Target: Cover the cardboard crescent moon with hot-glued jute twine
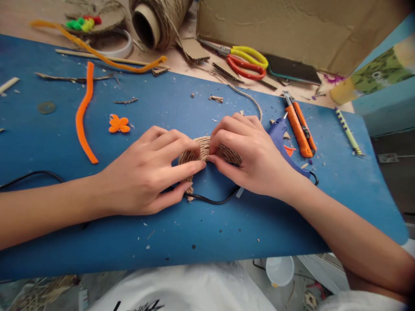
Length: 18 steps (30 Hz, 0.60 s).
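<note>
A small round piece wrapped in jute twine (pixel 203 147) lies on the blue board (pixel 181 224). My left hand (pixel 145 172) presses on its left side with fingers spread over it. On its right side rests my right hand (pixel 249 153), fingertips pinching the twine at the middle. A strand of twine (pixel 249 100) runs from the piece up toward the big twine spool (pixel 158 19) at the back. Most of the wrapped piece is hidden under both hands.
A blue glue gun (pixel 281 137) and its black cord (pixel 210 201) lie by my right hand, next to an orange utility knife (pixel 298 127). Scissors (pixel 244 60), orange pipe cleaners (pixel 83 113), an orange flower shape (pixel 119 124) and a cardboard box (pixel 292 26) sit farther back.
</note>
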Motion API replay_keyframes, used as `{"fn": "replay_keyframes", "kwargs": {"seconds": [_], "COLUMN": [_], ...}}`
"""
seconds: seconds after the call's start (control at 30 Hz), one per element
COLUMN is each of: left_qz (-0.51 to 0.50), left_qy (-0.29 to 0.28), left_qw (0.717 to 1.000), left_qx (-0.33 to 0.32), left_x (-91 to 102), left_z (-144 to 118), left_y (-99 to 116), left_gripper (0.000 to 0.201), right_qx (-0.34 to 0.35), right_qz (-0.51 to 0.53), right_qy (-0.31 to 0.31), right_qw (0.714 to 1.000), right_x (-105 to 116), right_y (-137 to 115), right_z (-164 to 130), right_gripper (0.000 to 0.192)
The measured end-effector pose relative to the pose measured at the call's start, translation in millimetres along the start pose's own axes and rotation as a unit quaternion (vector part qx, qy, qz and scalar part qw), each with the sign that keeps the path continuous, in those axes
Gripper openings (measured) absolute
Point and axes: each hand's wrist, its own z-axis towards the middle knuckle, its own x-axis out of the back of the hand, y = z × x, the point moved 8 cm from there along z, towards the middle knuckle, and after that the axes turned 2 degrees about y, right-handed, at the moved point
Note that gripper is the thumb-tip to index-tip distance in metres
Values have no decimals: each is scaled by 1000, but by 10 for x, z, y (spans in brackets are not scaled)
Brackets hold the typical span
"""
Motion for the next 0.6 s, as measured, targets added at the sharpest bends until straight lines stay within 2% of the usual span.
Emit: {"fn": "replay_keyframes", "kwargs": {"seconds": [0.4,0.6], "left_qz": [40,36], "left_qy": [-8,0], "left_qw": [999,999], "left_qx": [-22,-15], "left_x": [29,45], "left_z": [34,19], "left_y": [49,53], "left_gripper": [34,34], "right_qx": [9,43], "right_qz": [-13,-27], "right_qy": [10,18], "right_qw": [1000,999], "right_x": [-4,62], "right_y": [-12,-32], "right_z": [-13,-24], "right_gripper": [17,14]}}
